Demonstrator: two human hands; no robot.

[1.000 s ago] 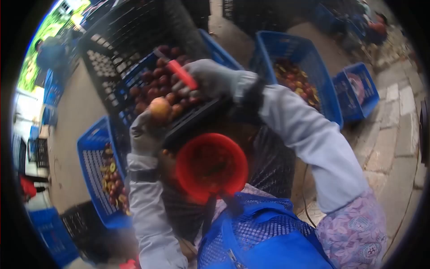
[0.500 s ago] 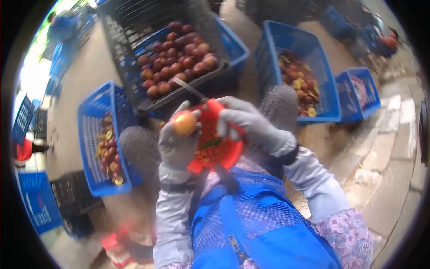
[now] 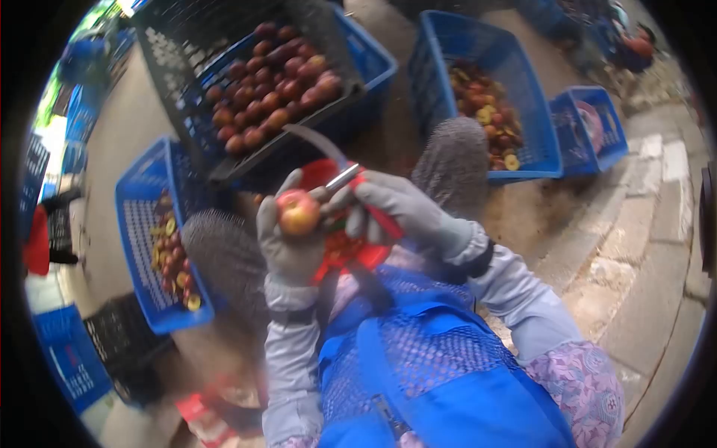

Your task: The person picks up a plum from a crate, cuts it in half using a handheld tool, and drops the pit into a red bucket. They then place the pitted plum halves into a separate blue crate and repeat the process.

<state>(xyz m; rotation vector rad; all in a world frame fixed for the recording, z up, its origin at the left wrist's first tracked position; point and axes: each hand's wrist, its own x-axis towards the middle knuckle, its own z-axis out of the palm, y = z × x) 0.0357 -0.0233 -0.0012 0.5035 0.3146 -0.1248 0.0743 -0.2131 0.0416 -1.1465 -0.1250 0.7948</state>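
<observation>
My gloved left hand [image 3: 287,250] is closed around a reddish-yellow plum [image 3: 299,213], its fingers wrapped round the sides. In my gloved right hand [image 3: 414,205] is a curved knife [image 3: 344,177] with a red handle. Its blade points up and to the left, beyond the plum and apart from it. Below both hands, over my lap, sits a red basin [image 3: 321,172] with small orange-brown bits inside, partly hidden by the hands.
Whole dark plums [image 3: 272,82] fill part of a tilted black crate [image 3: 175,97] ahead. Blue crates with cut plums stand at left [image 3: 138,239] and right [image 3: 523,82]. A smaller blue crate [image 3: 609,142] adjoins the right one. Another person [image 3: 635,48] is at far right.
The knife's handle and blade have come more plainly into view above the basin. The plum has turned in my left hand and sits slightly lower. The whole view has shifted a little.
</observation>
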